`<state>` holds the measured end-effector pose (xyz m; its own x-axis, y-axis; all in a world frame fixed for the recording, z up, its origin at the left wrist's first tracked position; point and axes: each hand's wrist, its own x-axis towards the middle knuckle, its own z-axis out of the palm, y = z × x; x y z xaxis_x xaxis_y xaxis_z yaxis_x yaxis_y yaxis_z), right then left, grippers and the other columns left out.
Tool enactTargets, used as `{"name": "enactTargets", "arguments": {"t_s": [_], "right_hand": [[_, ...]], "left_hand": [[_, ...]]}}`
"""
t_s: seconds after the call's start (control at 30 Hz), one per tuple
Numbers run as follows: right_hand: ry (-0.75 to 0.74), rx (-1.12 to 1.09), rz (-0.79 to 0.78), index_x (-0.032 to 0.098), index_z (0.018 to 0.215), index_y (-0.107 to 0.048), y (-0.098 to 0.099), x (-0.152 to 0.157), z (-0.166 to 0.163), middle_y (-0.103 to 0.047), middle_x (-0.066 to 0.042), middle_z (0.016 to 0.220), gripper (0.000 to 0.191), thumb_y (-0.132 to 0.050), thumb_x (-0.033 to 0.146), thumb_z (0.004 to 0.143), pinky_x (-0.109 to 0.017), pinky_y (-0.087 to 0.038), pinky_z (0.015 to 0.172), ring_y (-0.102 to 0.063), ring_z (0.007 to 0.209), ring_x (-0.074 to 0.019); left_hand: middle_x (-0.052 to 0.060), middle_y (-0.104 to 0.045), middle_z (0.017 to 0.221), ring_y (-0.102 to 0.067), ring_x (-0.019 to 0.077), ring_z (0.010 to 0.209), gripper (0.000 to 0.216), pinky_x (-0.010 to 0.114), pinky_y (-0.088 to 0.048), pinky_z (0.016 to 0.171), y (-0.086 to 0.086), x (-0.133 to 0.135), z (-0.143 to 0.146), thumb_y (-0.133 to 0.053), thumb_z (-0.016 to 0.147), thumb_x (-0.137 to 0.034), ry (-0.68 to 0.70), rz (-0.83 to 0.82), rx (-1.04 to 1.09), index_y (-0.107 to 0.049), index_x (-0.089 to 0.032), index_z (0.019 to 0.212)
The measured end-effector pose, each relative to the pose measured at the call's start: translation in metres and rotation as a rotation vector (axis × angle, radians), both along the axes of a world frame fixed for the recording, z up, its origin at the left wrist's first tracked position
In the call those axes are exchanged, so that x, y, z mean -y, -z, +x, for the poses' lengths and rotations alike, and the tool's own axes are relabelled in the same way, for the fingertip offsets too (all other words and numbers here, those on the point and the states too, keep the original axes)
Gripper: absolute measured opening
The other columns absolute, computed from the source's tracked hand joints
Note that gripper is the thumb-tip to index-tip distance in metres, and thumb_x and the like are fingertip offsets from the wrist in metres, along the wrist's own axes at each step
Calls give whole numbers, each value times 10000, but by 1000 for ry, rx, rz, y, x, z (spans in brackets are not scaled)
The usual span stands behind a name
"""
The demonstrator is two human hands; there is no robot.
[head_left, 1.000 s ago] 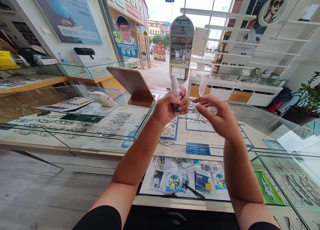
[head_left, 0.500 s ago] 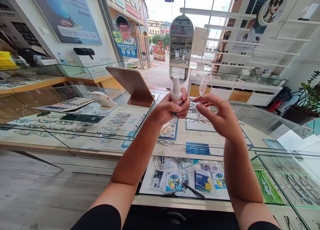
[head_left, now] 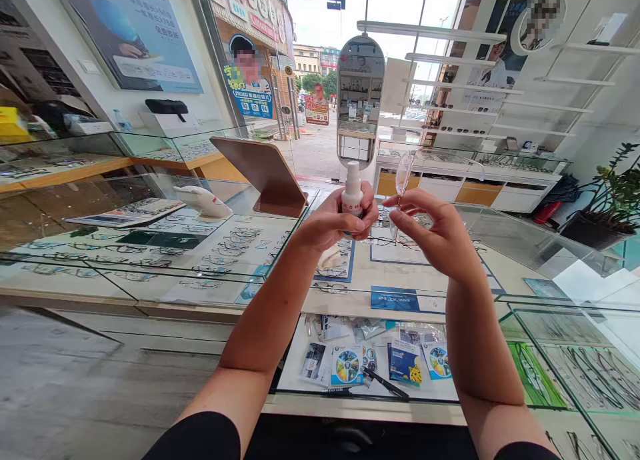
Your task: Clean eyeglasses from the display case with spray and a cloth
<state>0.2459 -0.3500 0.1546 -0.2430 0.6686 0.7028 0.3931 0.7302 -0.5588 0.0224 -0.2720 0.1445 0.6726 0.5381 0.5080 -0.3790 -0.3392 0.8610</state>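
My left hand (head_left: pixel 345 215) is wrapped round a small white spray bottle (head_left: pixel 353 190) with reddish print, held upright over the glass counter. Between thumb and fingers, my right hand (head_left: pixel 427 227) pinches a pair of glasses (head_left: pixel 403 175) with clear lenses and a thin frame. The glasses are turned on end, one lens above the fingers and the other below them. Bottle and glasses are apart, at about the same height. Beneath the left hand, a pale cloth (head_left: pixel 330 257) lies on the counter.
A tilted tabletop mirror (head_left: pixel 257 170) stands left of my hands, with a white device (head_left: pixel 203 201) beside it. Rows of eyeglass frames (head_left: pixel 233 243) lie under glass. Below are leaflets (head_left: pixel 347 365) and a black pen (head_left: pixel 385 383). A potted plant (head_left: pixel 603 210) stands at right.
The bottle sits slightly lower and more of its printed front shows. Both hands keep their holds, and the view has shifted a little.
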Motion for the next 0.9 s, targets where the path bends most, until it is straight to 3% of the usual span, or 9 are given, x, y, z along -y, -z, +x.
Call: {"name": "enactTargets", "arguments": {"t_s": [0.27, 0.9], "right_hand": [[5, -4, -5, 294, 1153, -840, 0, 1, 0, -843, -43, 1171, 173, -760, 422, 1069, -435, -605, 961, -754, 1006, -215], [-26, 1, -16, 288, 1131, -836, -2, 3, -1, -850, -38, 1184, 156, -755, 407, 1070, -424, -596, 967, -753, 1014, -212]], "left_hand": [[-69, -518, 707, -376, 68, 533, 357, 227, -370, 508, 2, -4, 1, -836, 758, -274, 101, -31, 44, -498, -249, 872], [-66, -503, 709, -415, 58, 515, 273, 231, -377, 500, 1, -5, 4, -802, 747, -255, -21, -46, 61, -539, -227, 816]]}}
